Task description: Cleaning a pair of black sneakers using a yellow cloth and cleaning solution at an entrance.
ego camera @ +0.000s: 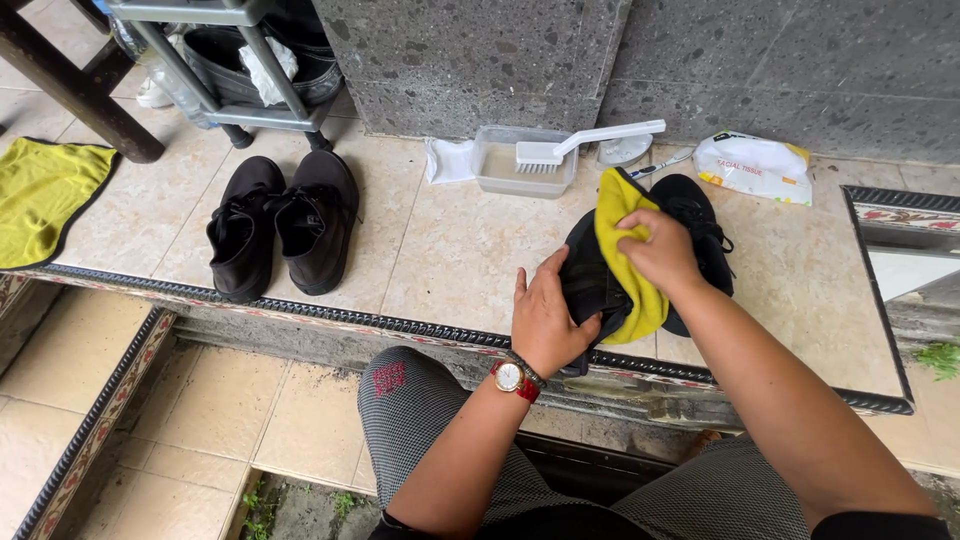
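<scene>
Shoe: black shoe (690, 215) on the tiled ledge (450, 250), mid-wipe.
Left hand (545, 320): my fingers clasp its near side.
Right hand (660, 250): closed on yellow cloth (625, 290), pressing.
Next: I judge firm rubbing, steady hold.

A soft tissue pack (753, 166) lies on the tiled ledge against the grey stone wall, up and to the right of the right hand (658, 250), well apart from it. It is a flat, pillow-shaped plastic wrapper, mostly white and slightly crumpled, with a yellow corner at its right end and an orange-yellow patch at its lower left; a band of dark print runs along its front. No other package, sign or screen can be made out.
</scene>
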